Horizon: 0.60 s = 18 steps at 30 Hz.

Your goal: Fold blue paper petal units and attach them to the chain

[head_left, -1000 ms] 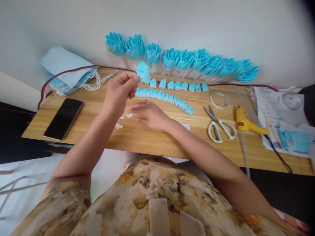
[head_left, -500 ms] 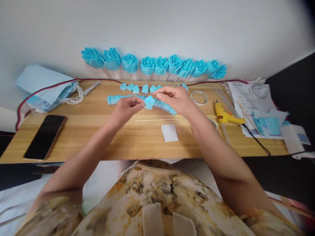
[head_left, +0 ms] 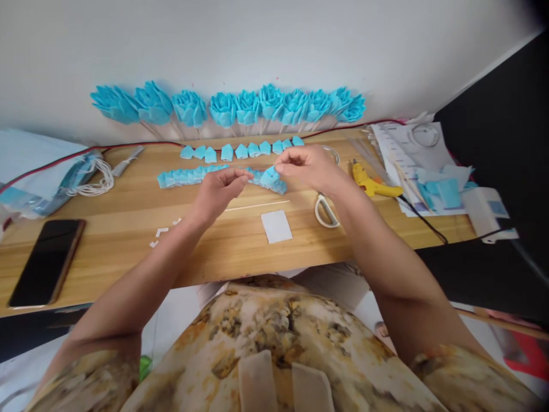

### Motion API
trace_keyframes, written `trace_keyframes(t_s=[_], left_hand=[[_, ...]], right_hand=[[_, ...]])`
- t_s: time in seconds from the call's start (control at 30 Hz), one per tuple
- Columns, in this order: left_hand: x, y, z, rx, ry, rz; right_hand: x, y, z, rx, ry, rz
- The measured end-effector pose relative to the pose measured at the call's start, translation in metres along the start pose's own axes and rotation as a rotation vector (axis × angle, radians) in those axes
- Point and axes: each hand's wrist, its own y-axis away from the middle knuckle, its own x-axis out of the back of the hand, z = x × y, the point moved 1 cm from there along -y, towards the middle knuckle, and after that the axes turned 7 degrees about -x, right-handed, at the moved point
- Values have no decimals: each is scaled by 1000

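- Head view, clock read from frame centre: the person's two hands meet over a wooden desk [head_left: 223, 260], fingertips facing, a gap between them.
- Right hand [head_left: 306, 166], 1–2 o'clock: thumb and index finger pinching a blue folded piece [head_left: 270, 176]; other fingers curled.
- That piece is at 12 o'clock, just off centre, overlapping the front row in view; cannot tell if it touches the row.
- Left hand [head_left: 223, 190], 9–10 o'clock: fingers bent, thumb and index tips close; cannot tell if they press together or grip anything small.
- Front row of blue pieces [head_left: 189, 176]: packed side by side, runs from 10 o'clock behind both hands.
- Back row of blue pieces [head_left: 227, 152]: more spaced, 10 to 1 o'clock.
- Blue flowers [head_left: 223, 110] on sticks lean along the wall, 10 to 1 o'clock.
- Thin stick [head_left: 266, 203]: lies at centre, its left end meeting the left hand in view.
- White square [head_left: 277, 226]: flat, 6 o'clock, near the stick.
- White scraps [head_left: 162, 232]: 8–9 o'clock, beside the left forearm.
- Scissors [head_left: 318, 212]: 3 o'clock, one white handle loop showing, rest hidden by the right arm.
- Tape roll [head_left: 334, 152]: 2 o'clock, partly behind the right hand.
- Yellow glue gun [head_left: 373, 186]: toward 3 o'clock, on its side.
- Phone [head_left: 47, 260]: 8–9 o'clock, dark screen up.
- White cords [head_left: 96, 178]: bundled, 9–10 o'clock.
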Motion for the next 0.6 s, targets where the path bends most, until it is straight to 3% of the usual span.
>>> trace_keyframes(t_s=[0.13,0.27,0.43,0.6], left_hand=[[-17,-5,-8,-187,-361,-115],[-38,-10,-17,-388,-755,-277],[-52,-17,-25,-348,-964,-409],[-56,-19,-33,-338,-897,-457]], right_hand=[[33,15,24,-120,14,131],[52,26,50,-241,11,109],[50,33,64,-369,-46,35],[42,30,62,-339,-40,-71]])
